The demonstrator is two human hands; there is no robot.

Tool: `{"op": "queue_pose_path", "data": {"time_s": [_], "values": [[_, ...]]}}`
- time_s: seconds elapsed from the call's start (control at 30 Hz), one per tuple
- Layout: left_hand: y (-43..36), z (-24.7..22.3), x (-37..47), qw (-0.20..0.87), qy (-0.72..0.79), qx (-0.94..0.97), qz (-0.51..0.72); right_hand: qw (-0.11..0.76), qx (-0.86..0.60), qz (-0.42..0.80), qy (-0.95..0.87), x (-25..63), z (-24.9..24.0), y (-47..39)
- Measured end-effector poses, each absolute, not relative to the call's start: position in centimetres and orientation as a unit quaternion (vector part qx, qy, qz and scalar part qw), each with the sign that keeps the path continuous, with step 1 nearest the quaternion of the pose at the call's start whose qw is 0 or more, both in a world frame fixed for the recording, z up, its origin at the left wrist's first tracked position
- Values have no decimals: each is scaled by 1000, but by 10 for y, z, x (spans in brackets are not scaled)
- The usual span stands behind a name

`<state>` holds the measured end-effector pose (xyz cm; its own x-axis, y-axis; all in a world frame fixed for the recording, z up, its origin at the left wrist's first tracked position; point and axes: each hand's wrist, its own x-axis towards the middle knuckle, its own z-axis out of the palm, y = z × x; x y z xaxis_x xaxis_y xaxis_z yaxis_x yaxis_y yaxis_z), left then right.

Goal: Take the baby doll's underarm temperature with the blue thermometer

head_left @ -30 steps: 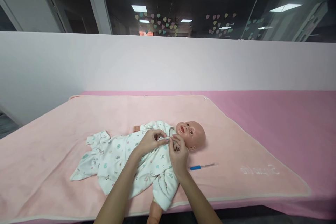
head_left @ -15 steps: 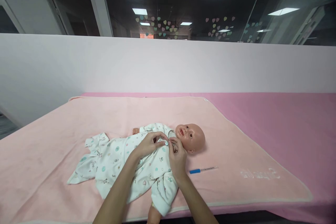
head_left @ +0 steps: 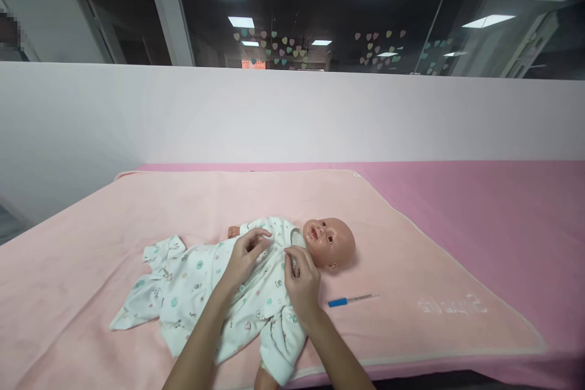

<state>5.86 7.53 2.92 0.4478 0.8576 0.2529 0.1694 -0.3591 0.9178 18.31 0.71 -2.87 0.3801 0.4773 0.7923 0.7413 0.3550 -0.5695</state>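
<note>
A bald baby doll lies on its back with its head to the right, dressed in a white baby romper with small coloured prints. Over the romper's chest, my left hand is open, its fingers curved and thumb apart, with nothing between them. My right hand is closed near the neckline, thumb and fingertips pinched at the romper's front edge; the exact hold is partly hidden. One doll hand shows at the far sleeve. The romper's leg ends spread out flat at the left.
A thermometer with a blue end lies right of my right forearm. Beneath everything is a peach blanket over a pink cover. A low white wall stands behind, with dark glass above it.
My left hand has come away from the romper's neckline, moving left, and its fingers have parted. My right hand has shifted slightly down and left. The doll and thermometer lie as before.
</note>
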Motion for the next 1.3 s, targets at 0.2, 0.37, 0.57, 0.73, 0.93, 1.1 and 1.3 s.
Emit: {"op": "queue_pose_path", "data": {"time_s": [0.2,0.37,0.57,0.73,0.93,1.1,1.3], "values": [[48,29,30,417,378,754,338,559,-461,-160,-671,179,-23,-1],[36,27,27,387,383,776,320,503,-454,-137,-723,174,-17,-3],[38,25,30,383,399,774,308,528,-476,-92,-697,174,-17,-3],[38,24,29,408,395,768,297,555,-459,-92,-688,175,-20,-2],[37,25,28,416,399,760,300,592,-442,-99,-667,176,-24,2],[36,27,32,398,417,764,290,605,-458,-73,-647,175,-23,2],[37,25,33,410,426,754,285,599,-473,-60,-644,174,-25,3]]}}
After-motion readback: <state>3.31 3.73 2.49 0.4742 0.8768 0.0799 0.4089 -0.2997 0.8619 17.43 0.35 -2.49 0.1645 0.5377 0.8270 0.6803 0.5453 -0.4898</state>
